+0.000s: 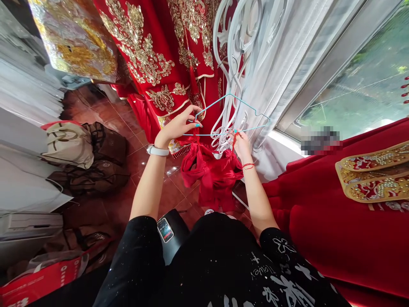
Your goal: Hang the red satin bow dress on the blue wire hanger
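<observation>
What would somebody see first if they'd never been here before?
Probably the bright red clothes with sparkly gold embroidery hanging at the top, left of the middle. Next, perhaps, the shiny red garment in the centre, just below a thin light blue hanger, with the person's left hand and right hand on either side. Over on the right, a gold, beaded trim stands out against more red cloth.

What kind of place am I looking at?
Likely a formal-wear shop or dressing room: a gold-embroidered red gown hangs ahead, a beaded red garment is at right, and a strappy red garment is held at a light-blue hanger.
</observation>
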Demonstrator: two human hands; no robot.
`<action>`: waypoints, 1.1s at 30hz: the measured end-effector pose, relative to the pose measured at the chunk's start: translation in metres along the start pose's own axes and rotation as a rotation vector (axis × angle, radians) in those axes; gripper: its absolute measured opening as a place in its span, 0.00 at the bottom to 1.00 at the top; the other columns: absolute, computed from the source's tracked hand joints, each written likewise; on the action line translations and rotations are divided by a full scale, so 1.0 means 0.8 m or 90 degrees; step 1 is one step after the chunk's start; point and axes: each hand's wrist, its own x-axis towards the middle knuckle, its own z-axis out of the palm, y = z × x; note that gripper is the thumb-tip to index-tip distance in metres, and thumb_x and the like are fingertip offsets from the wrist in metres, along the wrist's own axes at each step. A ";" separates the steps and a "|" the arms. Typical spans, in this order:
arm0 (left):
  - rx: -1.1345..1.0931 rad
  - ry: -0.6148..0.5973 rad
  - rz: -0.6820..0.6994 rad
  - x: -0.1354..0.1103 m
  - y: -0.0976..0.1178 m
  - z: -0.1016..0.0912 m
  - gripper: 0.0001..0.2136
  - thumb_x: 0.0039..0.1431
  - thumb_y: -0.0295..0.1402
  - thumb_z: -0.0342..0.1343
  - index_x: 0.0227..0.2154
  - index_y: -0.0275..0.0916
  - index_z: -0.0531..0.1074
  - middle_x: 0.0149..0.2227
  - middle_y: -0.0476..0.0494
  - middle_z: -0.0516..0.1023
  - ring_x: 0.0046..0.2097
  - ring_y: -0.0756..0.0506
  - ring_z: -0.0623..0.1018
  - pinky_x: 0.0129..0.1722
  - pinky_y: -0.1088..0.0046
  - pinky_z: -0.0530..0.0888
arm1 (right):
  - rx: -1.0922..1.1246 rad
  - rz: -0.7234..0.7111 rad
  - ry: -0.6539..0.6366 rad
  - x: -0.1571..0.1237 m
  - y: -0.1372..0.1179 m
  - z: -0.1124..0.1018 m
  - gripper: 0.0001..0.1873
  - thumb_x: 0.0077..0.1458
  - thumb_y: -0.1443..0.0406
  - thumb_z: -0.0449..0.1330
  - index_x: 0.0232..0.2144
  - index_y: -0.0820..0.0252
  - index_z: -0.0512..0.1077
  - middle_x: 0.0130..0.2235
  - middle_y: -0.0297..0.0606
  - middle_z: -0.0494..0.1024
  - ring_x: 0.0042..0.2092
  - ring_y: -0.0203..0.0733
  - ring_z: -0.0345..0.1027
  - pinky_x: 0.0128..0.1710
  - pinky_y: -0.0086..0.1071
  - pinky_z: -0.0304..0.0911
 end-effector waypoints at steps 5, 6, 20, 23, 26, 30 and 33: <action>0.145 0.006 -0.042 0.005 -0.013 0.015 0.11 0.71 0.31 0.49 0.49 0.39 0.75 0.37 0.45 0.81 0.43 0.43 0.81 0.52 0.63 0.76 | 0.003 -0.021 -0.021 -0.002 -0.005 -0.010 0.08 0.56 0.64 0.67 0.34 0.51 0.70 0.36 0.33 0.81 0.52 0.45 0.80 0.43 0.37 0.81; 0.179 0.029 -0.044 0.005 -0.017 0.019 0.11 0.72 0.31 0.48 0.47 0.40 0.76 0.36 0.44 0.81 0.43 0.42 0.80 0.52 0.63 0.75 | -0.003 -0.026 -0.027 -0.002 -0.008 -0.013 0.08 0.56 0.63 0.68 0.34 0.51 0.70 0.36 0.33 0.82 0.53 0.45 0.80 0.45 0.39 0.81; 0.286 0.052 0.001 0.016 -0.038 0.037 0.13 0.74 0.33 0.44 0.34 0.40 0.71 0.37 0.39 0.78 0.43 0.40 0.75 0.51 0.63 0.71 | -0.174 -0.172 0.230 -0.012 -0.061 -0.133 0.25 0.49 0.57 0.72 0.34 0.49 0.57 0.32 0.32 0.83 0.38 0.45 0.84 0.40 0.39 0.81; 0.283 0.053 0.009 0.016 -0.040 0.033 0.13 0.73 0.34 0.45 0.33 0.40 0.71 0.36 0.39 0.78 0.43 0.40 0.75 0.51 0.63 0.71 | -0.187 -0.220 0.256 -0.011 -0.077 -0.160 0.23 0.49 0.57 0.72 0.33 0.51 0.59 0.35 0.35 0.83 0.43 0.46 0.84 0.43 0.40 0.81; 0.274 0.047 0.016 0.016 -0.041 0.028 0.13 0.73 0.35 0.46 0.33 0.41 0.71 0.35 0.40 0.77 0.43 0.40 0.75 0.52 0.64 0.71 | -0.177 -0.258 0.258 -0.004 -0.100 -0.170 0.22 0.50 0.59 0.72 0.33 0.51 0.59 0.36 0.36 0.83 0.44 0.46 0.84 0.46 0.43 0.81; 0.259 0.043 0.025 0.015 -0.043 0.022 0.14 0.72 0.34 0.46 0.31 0.41 0.71 0.34 0.41 0.77 0.42 0.41 0.75 0.53 0.64 0.71 | -0.154 -0.285 0.232 0.007 -0.132 -0.161 0.19 0.49 0.70 0.68 0.35 0.50 0.61 0.32 0.34 0.83 0.42 0.44 0.85 0.45 0.39 0.80; 0.266 0.045 0.024 0.014 -0.044 0.018 0.14 0.72 0.35 0.47 0.30 0.40 0.70 0.33 0.42 0.76 0.41 0.42 0.74 0.51 0.65 0.71 | -0.149 -0.301 0.197 0.011 -0.153 -0.148 0.19 0.47 0.74 0.65 0.37 0.50 0.64 0.31 0.35 0.85 0.40 0.44 0.85 0.41 0.35 0.79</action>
